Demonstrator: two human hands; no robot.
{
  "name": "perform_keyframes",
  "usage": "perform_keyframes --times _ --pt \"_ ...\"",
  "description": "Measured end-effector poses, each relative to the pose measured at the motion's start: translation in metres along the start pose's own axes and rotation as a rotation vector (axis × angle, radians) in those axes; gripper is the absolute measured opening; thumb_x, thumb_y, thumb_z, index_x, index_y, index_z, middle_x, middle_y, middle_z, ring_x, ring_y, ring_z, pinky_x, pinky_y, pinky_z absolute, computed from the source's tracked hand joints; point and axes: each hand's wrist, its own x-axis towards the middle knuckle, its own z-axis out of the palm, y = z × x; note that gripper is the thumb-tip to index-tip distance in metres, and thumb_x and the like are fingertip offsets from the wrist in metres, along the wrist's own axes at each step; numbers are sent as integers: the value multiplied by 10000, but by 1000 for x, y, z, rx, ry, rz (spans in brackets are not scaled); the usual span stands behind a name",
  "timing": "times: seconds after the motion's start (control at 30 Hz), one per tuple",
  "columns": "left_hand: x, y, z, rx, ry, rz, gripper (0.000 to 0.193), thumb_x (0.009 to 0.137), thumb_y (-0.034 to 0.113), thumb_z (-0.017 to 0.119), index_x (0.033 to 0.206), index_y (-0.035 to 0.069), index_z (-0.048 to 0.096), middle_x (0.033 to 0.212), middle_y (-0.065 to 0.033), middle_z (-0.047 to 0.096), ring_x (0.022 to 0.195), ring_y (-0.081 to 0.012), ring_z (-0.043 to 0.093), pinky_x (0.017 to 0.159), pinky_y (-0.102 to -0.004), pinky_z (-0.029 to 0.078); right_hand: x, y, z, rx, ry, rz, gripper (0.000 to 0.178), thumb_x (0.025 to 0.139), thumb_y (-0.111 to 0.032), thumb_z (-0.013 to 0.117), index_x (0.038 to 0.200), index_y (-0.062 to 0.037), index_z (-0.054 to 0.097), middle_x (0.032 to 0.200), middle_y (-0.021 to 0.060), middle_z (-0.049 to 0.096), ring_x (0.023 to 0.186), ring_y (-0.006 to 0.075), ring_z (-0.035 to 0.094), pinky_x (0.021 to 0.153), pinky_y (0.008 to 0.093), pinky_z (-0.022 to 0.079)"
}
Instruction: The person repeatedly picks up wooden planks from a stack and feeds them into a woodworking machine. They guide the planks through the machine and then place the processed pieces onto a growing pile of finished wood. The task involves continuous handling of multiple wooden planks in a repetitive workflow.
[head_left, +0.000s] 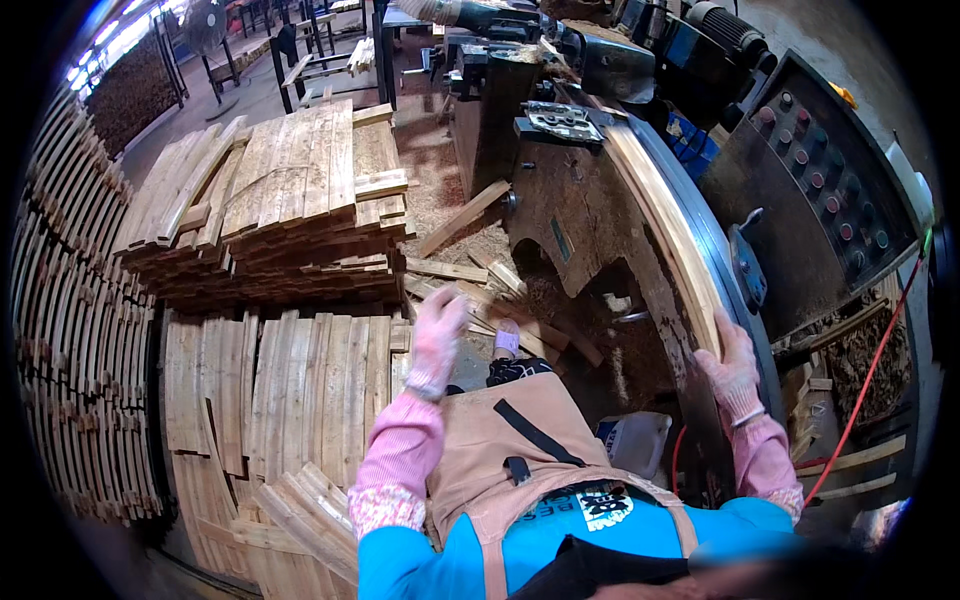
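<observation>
My right hand [730, 368], in a pale knitted glove, grips the near end of a long wooden strip [668, 215]. The strip lies along the narrow metal bed of a woodworking machine [590, 190], its far end running toward the cutter housing. My left hand [440, 330], gloved alike, hovers in front of me with its fingers loosely apart and nothing in them. Below and beyond it, loose wooden offcuts [460, 220] lie on the sawdust-covered floor. Beside it on the left stand stacks of boards [290, 180].
Nearer boards [280, 390] lie at my left, with a tall rack of strips [70, 300] behind them. A control panel [810, 180] with several buttons stands at the right, near a hanging red cord [880, 350]. A whitish plastic container [640, 440] sits beneath the machine.
</observation>
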Motion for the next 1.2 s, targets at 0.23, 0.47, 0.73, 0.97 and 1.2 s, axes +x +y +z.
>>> perform_keyframes --times 0.23,0.47,0.73,0.97,1.2 --pt "-74 -113 -135 -144 366 -255 415 971 254 665 1281 -10 583 812 -18 566 624 -98 503 549 -278 430 147 14 41 -223 381 -7 698 870 -364 714 1510 -213 477 1297 186 572 1175 396 561 1004 491 470" --pt "-125 -64 -142 764 606 -202 631 901 332 727 1414 21 532 1400 -211 587 1326 -310 554 1111 -423 434 362 11 100 -426 476 -209 642 934 -603 571 1412 -175 590 1142 205 665 1059 390 640 887 490 534" --pt "-344 -125 -221 1341 1239 -506 1067 732 605 792 1576 119 356 1609 -196 313 1501 -434 245 1221 -587 188 164 14 39 -232 63 -126 563 1055 -388 509 1543 -116 442 1352 256 594 1250 418 559 1062 472 429" --pt "-399 -145 -169 1564 801 -924 1226 734 678 746 1637 96 155 1681 -232 124 1560 -437 71 1247 -589 62 67 74 23 -300 107 -115 476 1047 -367 538 1432 -90 581 1391 187 592 1264 352 562 1096 422 423" --pt "-398 -159 -158 1599 747 -987 1111 772 517 772 1608 48 209 1676 -238 139 1550 -423 135 1227 -580 184 238 54 60 -230 170 -334 448 1056 -373 500 1354 -74 650 1336 184 649 1249 361 580 1086 428 425"
